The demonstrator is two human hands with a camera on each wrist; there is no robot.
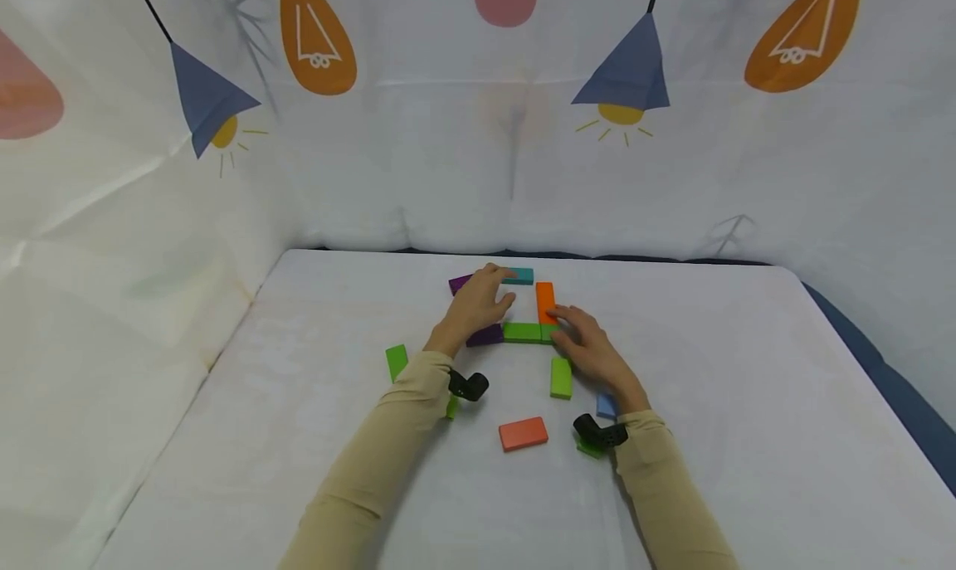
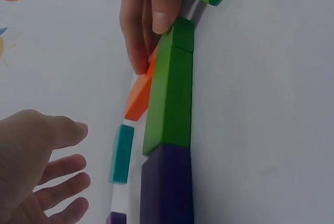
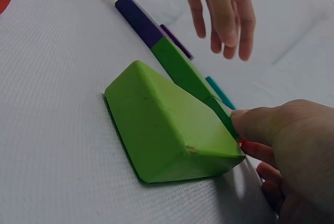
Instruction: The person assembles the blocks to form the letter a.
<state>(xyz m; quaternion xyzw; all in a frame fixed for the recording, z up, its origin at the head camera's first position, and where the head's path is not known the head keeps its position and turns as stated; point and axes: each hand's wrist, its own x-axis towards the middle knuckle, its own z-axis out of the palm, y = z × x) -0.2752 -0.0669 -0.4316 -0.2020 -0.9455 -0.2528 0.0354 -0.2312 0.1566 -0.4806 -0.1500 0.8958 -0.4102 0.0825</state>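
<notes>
My left hand [image 1: 474, 306], fingers spread and holding nothing, hovers over the far left of a block outline. Beneath or beside it lie a purple block [image 1: 460, 284], a teal block [image 1: 520, 276] and a dark purple block [image 1: 485, 335]. My right hand [image 1: 593, 350] is at the outline's right corner. Its thumb touches the end of a green block [image 2: 182, 35], while its fingertips rest against an orange block [image 2: 140, 96]. A longer green block [image 1: 521, 332] joins that green end piece to the dark purple block.
Nearer me lie a light green block [image 1: 561, 378], a coral block [image 1: 524, 434], a blue block [image 1: 607, 406] and a green block [image 1: 397, 361]. Other green blocks are partly hidden by the wrists. The white table [image 1: 747, 371] ends at a patterned cloth [image 1: 448, 163].
</notes>
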